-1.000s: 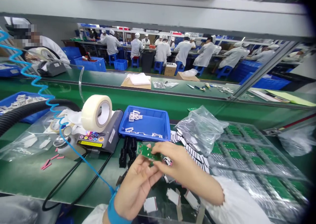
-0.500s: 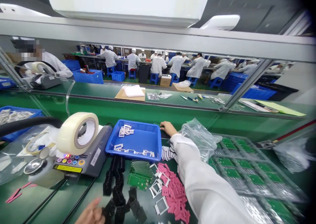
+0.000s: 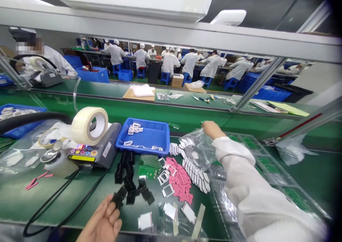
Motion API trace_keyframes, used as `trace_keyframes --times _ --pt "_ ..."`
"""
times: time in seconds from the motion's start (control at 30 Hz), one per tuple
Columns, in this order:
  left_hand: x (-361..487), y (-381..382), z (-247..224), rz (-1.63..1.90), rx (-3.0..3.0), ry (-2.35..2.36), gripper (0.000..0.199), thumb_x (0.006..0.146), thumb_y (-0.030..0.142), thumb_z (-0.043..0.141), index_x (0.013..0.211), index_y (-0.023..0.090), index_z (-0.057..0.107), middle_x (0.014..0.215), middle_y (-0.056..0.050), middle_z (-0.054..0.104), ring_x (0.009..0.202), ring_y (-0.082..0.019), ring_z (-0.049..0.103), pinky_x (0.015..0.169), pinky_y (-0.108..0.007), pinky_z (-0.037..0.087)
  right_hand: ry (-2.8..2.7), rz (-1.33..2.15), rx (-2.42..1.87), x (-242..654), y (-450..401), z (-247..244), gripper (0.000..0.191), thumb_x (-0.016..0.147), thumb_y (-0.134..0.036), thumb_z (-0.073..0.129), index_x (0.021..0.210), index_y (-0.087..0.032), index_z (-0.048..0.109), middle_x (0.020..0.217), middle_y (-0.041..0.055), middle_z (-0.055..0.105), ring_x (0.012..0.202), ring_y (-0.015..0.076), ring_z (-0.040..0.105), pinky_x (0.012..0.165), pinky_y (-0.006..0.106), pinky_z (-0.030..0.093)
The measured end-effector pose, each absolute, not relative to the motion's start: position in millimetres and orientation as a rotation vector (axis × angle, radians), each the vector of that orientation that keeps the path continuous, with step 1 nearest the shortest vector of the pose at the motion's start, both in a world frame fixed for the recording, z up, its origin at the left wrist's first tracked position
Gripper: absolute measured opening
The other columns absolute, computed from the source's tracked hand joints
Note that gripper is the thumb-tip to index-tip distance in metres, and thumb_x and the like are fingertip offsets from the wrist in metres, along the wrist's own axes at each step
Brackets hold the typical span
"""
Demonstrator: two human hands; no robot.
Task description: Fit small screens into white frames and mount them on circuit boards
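Your right hand (image 3: 212,129) is out at the bench's (image 3: 61,195) far edge, fingers bent down at a small green piece (image 3: 202,122) – cannot tell whether they grip it or only touch it. The piece lies at that far edge, just beyond a crumpled clear bag (image 3: 193,142) that sits under your wrist.

Your left hand (image 3: 103,220) is at the near edge, palm turned up, fingers loosely curled. Its tips meet the nearest of the black pieces (image 3: 119,196); whether they pinch it, cannot tell. More black pieces run from there toward the blue tray (image 3: 149,137).

Next out, mid-bench: green boards (image 3: 149,166) fanned in a stack, white frames (image 3: 167,190) beside them, then a heap of pink strips (image 3: 180,179). White pieces (image 3: 196,178) lie in overlapping rows right of the heap. White cards (image 3: 145,220) rest along the near edge.

The blue tray holds more white frames at its far left corner and along its near side. Another green board (image 3: 173,125) lies just off its far right corner. Left of it – a grey machine (image 3: 105,151) with a tape roll (image 3: 90,125) on top. Clear trays (image 3: 278,179) of green boards spread along the bench's right side.
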State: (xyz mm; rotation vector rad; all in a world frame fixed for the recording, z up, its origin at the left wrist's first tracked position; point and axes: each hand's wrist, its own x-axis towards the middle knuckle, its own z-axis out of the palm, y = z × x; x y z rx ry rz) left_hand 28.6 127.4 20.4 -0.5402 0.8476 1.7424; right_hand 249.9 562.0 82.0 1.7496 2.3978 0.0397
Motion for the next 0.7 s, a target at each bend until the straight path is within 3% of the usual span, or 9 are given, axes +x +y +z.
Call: trace_keyframes --times 0.13,0.23,0.3,0.37,0.47,0.6,0.7 --pt "41 120 28 1.768 -0.403 0.862 0.02 0.07 0.007 0.06 0.086 0.018 0.061 0.064 0.004 0.046 0.054 -0.007 0.045 0.05 -0.021 0.043 2.294 0.111 1.818 257 528 87 0.031 0.089 -0.033 0.056 0.114 -0.016 0.055 0.115 0.0084 0.056 0.099 0.0201 0.058 0.084 0.04 0.05" --pt "47 113 30 1.735 -0.288 0.924 0.017 0.074 0.012 0.06 0.089 0.017 0.063 0.066 0.003 0.049 0.058 -0.008 0.047 0.053 -0.021 0.044 2.395 0.232 1.813 254 484 92 0.039 0.091 -0.028 0.05 0.126 -0.011 0.047 0.125 0.0197 0.05 0.11 0.0314 0.051 0.089 0.054 0.041" --pt "49 107 29 1.695 -0.206 0.99 0.016 0.074 0.017 0.063 0.09 0.016 0.064 0.067 0.002 0.051 0.06 -0.009 0.049 0.055 -0.022 0.044 2.575 0.227 1.655 248 446 92 0.044 0.091 -0.026 0.047 0.131 -0.009 0.042 0.126 0.0252 0.048 0.112 0.0365 0.049 0.088 0.055 0.037" --pt "51 102 27 1.647 -0.12 1.055 0.016 0.074 0.02 0.064 0.088 0.015 0.065 0.067 0.001 0.053 0.062 -0.009 0.049 0.058 -0.023 0.044 2.75 0.095 1.355 240 402 87 0.039 0.089 -0.029 0.05 0.127 -0.018 0.05 0.119 0.0165 0.057 0.105 0.0302 0.055 0.086 0.043 0.04" --pt "54 99 25 1.56 0.017 1.124 0.016 0.075 0.024 0.064 0.087 0.015 0.066 0.069 -0.001 0.055 0.065 -0.01 0.05 0.062 -0.025 0.044 2.849 -0.113 0.945 228 342 68 0.02 0.082 -0.025 0.06 0.101 -0.028 0.067 0.095 0.0027 0.068 0.087 0.0196 0.062 0.078 0.03 0.041" --pt "59 100 20 1.448 0.218 1.267 0.017 0.075 0.03 0.064 0.084 0.016 0.067 0.068 -0.001 0.058 0.066 -0.012 0.052 0.065 -0.026 0.043 2.839 -0.155 0.832 216 291 46 0.01 0.077 -0.014 0.063 0.081 -0.021 0.069 0.082 0.0067 0.066 0.079 0.0232 0.061 0.075 0.036 0.038" --pt "59 101 15 1.4 0.438 1.444 0.018 0.074 0.031 0.064 0.085 0.017 0.068 0.072 -0.002 0.062 0.069 -0.015 0.055 0.069 -0.028 0.044 2.848 -0.168 0.833 205 266 41 0.012 0.079 -0.017 0.063 0.09 -0.019 0.068 0.085 0.0097 0.064 0.082 0.0267 0.059 0.075 0.039 0.037"
